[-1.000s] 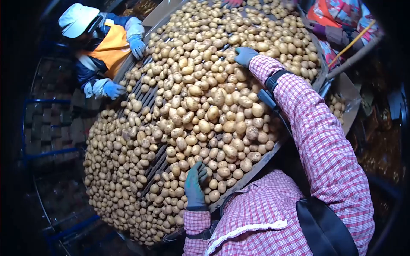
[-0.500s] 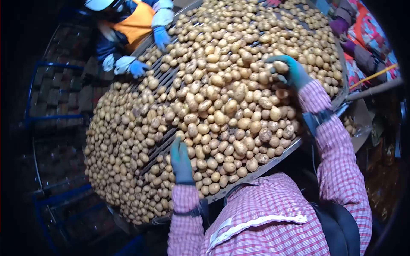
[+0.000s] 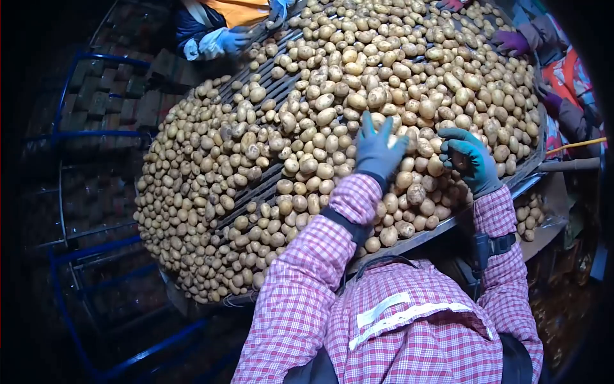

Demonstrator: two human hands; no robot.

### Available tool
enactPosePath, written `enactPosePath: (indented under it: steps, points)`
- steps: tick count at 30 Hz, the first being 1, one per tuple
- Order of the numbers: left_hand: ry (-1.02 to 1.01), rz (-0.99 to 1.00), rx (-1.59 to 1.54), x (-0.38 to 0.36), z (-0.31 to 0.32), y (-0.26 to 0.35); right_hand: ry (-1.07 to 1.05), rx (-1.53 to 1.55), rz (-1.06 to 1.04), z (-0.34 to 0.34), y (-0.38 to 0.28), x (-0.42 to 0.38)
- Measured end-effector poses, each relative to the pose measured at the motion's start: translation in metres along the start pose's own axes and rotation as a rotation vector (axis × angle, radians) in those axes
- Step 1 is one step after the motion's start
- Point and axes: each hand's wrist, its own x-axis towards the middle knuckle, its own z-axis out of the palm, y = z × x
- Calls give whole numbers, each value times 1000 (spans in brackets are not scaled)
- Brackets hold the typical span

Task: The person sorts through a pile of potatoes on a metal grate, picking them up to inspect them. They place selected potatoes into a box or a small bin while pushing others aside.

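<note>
Many brown potatoes (image 3: 326, 116) cover a slatted metal table (image 3: 281, 86). My left hand (image 3: 380, 152), in a grey-blue glove, lies over the potatoes at the middle with its fingers spread, slightly blurred. To its right, my right hand (image 3: 472, 160), in a green and grey glove, is curled above the potatoes near the table's right part. Something dark brown shows between its thumb and fingers, too dark to name.
A co-worker's blue-gloved hand (image 3: 233, 40) is at the top left edge. Purple-gloved hands (image 3: 510, 42) reach in from the right, and a red glove (image 3: 451, 5) from the top. Blue metal frames (image 3: 96, 133) stand left; a yellow rod (image 3: 575, 146) is at right.
My left hand has moved right and up, from the lower potatoes to the middle. The pale potato in my right hand no longer shows there. The view has shifted; a co-worker's purple glove reaches further over the potatoes.
</note>
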Motion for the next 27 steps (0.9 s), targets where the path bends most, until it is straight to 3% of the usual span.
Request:
enactPosePath:
  steps: [1, 4, 6, 7, 8, 9, 10, 11, 12, 13, 14, 16, 18, 20, 22, 24, 27]
  points:
    - [-64, -42, -150, -9, -7, 12, -42, 4, -12, 0, 3, 3]
    - [-80, 131, -407, -41, -24, -4, -69, -7, -20, 1, 12, 1]
    - [98, 206, -254, -57, -39, -41, -90, -48, -38, 2, 14, -7]
    - [153, 157, -290, -57, -50, -66, -90, -95, -74, 5, 14, -13]
    - [117, -39, -325, -57, -73, -84, -95, -188, -121, 5, 18, -17]
    - [214, -92, -218, -62, -81, -113, -96, -282, -168, 4, 22, -21]
    - [326, -14, 25, -61, -79, -149, -91, -378, -212, 2, 27, -26]
    - [291, -64, 109, -62, -79, -155, -103, -580, -369, 6, 31, -30]
    - [260, -113, 195, -61, -77, -156, -63, -597, -407, 13, 32, -33]
    - [253, -153, -122, -55, -64, -137, -24, -435, -241, 11, 35, -32]
    - [156, -1, 209, -55, -59, -123, -6, -351, -154, 12, 38, -30]
    - [205, 164, -3, -47, -58, -92, 30, -261, -63, 20, 40, -28]
    - [187, -7, -204, -26, -69, -98, 37, -246, -59, 24, 40, -33]
    - [231, -163, -176, -2, -80, -137, 35, -224, -86, 24, 39, -40]
    - [-4, -330, 77, 21, -94, -163, 55, -290, -79, 20, 45, -52]
    - [-37, -295, 170, 36, -87, -182, 59, -88, 38, 17, 46, -65]
    - [-234, -360, 124, 59, -91, -189, 30, -117, 51, 20, 52, -76]
